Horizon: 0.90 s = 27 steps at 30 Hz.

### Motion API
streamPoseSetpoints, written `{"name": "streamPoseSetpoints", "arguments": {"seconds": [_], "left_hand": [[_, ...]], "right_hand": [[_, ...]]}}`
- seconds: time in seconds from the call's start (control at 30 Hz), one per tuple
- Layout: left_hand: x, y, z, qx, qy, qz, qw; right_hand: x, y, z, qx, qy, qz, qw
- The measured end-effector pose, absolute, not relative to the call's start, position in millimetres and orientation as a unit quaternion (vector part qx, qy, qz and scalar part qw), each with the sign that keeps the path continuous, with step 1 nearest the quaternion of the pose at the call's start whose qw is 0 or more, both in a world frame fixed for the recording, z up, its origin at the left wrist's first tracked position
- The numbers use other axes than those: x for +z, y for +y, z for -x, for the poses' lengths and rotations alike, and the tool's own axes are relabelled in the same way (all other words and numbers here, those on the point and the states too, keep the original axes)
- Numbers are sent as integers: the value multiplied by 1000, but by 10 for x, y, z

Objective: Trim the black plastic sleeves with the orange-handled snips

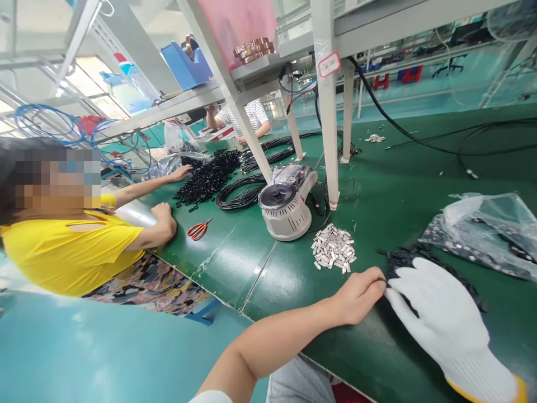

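Head view, lower right of frame: bare left hand (361, 294) pinches a small black part (384, 281). Gloved right hand (440, 322) lies flat and spread, fingertips at that part. A heap of black parts (405, 258) sits just behind on the bench (293, 280). A pile of metal clips (333, 249) lies untouched at centre.

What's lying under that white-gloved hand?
A heap of small black parts on the green table spreads out beneath the gloved right hand. The glove covers the heap's middle, so what the palm rests on is hidden. The bare left hand pinches one of them.
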<state>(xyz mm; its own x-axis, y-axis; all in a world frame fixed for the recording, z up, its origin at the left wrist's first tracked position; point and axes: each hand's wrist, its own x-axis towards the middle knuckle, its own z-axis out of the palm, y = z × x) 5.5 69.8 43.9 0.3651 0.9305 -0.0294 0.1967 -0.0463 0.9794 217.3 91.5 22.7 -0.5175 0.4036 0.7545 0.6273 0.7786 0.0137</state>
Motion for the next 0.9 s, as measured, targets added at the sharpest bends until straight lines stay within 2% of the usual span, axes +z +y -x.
{"name": "streamPoseSetpoints", "arguments": {"seconds": [0.37, 0.63, 0.9], "left_hand": [[268, 745, -172, 341, 453, -376, 733], [271, 770, -173, 336, 466, -357, 737], [397, 788, -150, 327, 456, -400, 725]], "right_hand": [[185, 911, -2123, -180, -868, 272, 375], [95, 852, -2057, -180, -853, 298, 388], [426, 736, -1950, -150, -828, 343, 417]]}}
